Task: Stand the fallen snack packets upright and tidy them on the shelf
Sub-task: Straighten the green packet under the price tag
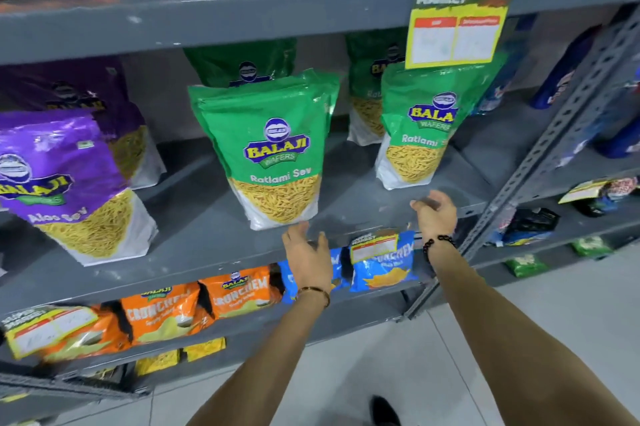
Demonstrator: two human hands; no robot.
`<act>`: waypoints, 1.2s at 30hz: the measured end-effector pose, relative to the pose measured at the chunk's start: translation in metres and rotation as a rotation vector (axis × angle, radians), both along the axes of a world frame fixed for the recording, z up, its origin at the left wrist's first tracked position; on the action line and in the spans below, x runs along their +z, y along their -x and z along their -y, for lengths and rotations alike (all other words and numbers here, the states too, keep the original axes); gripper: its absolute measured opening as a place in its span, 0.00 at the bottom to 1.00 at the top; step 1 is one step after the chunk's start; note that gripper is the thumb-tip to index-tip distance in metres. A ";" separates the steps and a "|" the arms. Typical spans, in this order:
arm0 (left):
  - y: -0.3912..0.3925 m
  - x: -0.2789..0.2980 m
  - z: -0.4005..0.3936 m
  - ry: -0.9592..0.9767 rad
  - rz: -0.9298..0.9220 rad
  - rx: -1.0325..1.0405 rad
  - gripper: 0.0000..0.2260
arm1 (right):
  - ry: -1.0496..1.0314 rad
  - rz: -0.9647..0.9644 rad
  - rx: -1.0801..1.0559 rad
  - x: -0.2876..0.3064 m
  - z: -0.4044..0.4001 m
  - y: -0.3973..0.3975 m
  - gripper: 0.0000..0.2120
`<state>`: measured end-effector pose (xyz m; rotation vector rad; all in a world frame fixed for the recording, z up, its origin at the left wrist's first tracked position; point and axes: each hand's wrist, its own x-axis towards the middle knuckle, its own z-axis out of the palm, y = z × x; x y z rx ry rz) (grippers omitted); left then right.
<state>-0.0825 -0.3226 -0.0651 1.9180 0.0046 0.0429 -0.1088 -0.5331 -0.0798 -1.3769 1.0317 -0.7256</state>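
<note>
Left hand (306, 252) and right hand (434, 214) both empty with fingers spread, at the grey shelf (207, 252) front edge, bare gap between upright green packets (273, 151).

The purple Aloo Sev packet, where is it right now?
In the head view, the front purple Aloo Sev packet stands at the middle shelf's left end, left of the green Ratlami Sev packet.

Grey slotted-angle steel shelving (540, 148) stands on a pale tiled floor (554, 304) under even, diffuse lighting.
</note>
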 end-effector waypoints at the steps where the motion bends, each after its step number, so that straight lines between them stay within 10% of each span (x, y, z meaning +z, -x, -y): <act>1: -0.001 0.002 0.013 0.028 -0.016 0.038 0.16 | 0.004 0.007 0.002 -0.001 0.012 -0.002 0.25; 9: -0.019 0.001 0.052 0.236 -0.078 0.481 0.30 | 0.096 -0.112 0.334 -0.005 0.084 -0.015 0.55; 14: -0.026 0.003 0.048 0.047 -0.041 0.519 0.49 | 0.149 -0.078 0.498 0.001 0.084 -0.024 0.58; 19: -0.018 -0.004 0.052 0.021 -0.068 0.555 0.39 | 0.197 -0.024 0.485 0.006 0.076 -0.031 0.54; 25: 0.006 -0.006 0.122 0.261 -0.150 0.166 0.19 | 0.209 -0.050 0.487 0.008 0.081 -0.028 0.49; 30: -0.017 0.003 0.166 0.188 -0.348 -0.233 0.22 | 0.217 -0.056 0.547 0.007 0.093 -0.024 0.34; 36: -0.027 -0.003 0.173 0.078 -0.339 -0.256 0.22 | 0.197 -0.052 0.632 0.010 0.108 -0.021 0.28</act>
